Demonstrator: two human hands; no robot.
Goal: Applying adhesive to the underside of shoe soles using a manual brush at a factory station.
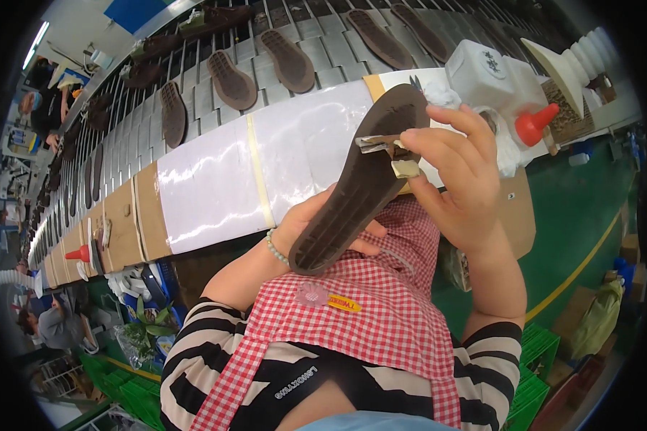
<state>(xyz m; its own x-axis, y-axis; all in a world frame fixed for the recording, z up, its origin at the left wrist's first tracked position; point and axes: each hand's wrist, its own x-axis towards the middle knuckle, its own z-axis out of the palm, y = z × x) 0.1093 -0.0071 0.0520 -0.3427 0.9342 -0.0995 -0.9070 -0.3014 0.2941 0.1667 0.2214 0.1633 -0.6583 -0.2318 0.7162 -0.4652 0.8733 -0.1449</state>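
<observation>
Above my lap, my left hand (313, 219) is wrapped around the lower part of a dark brown shoe sole (338, 197), which is held tilted with its tip up and to the right. My right hand (456, 165) is closed, its fingers against the sole's right edge. Between those fingers are a small tool with a flat metallic end (372, 144) and a cream block like a piece of sponge (405, 169). The tool's exact kind is hard to make out. The metallic end overlaps the sole's face; whether it touches I cannot tell.
A slatted conveyor (194, 79) carries several brown soles and shoes beyond a white-covered ledge (216, 172). At the right stand a white plastic bottle (479, 70), a red nozzle cap (536, 125) and a white funnel-shaped hose end (564, 75). Green crates (543, 352) sit low at right.
</observation>
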